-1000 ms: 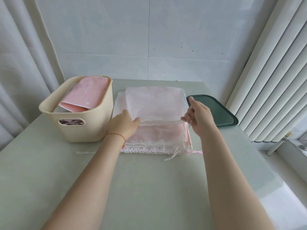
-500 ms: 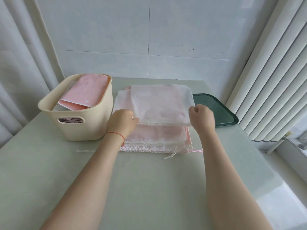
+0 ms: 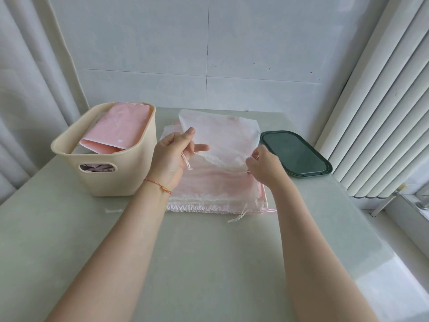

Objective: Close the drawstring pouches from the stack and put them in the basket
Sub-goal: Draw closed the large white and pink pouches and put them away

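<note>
I have the top pouch (image 3: 222, 135) lifted off the stack (image 3: 216, 184), its mouth edge raised toward me and its far end still trailing over the pile, so the cords can run free without dragging the ones beneath. It is a thin white pouch, sheer enough that the pink of the stack shows through, with the mouth edge starting to pucker between my hands. My left hand (image 3: 173, 156) holds the left end of that mouth, thumb and fingers curled in a pinching grip on the cord (image 3: 186, 161), whose loose tail hangs down by my palm. My right hand (image 3: 263, 166) grips the right end in the same way, fingers bunched tight on what I judge is the other cord; the fingertips face away, so I cannot see the cord itself. Holding both ends apart like this lets me pull outward and gather the mouth shut. The stack lies flat on the bench (image 3: 209, 263), pale pink pouches with their ruffled mouths and stray cords toward me. The basket (image 3: 111, 168) stands just left of the stack, close enough for a short drop, with pink pouches already inside. A dark green tray (image 3: 294, 154) sits to the right of the stack.
</note>
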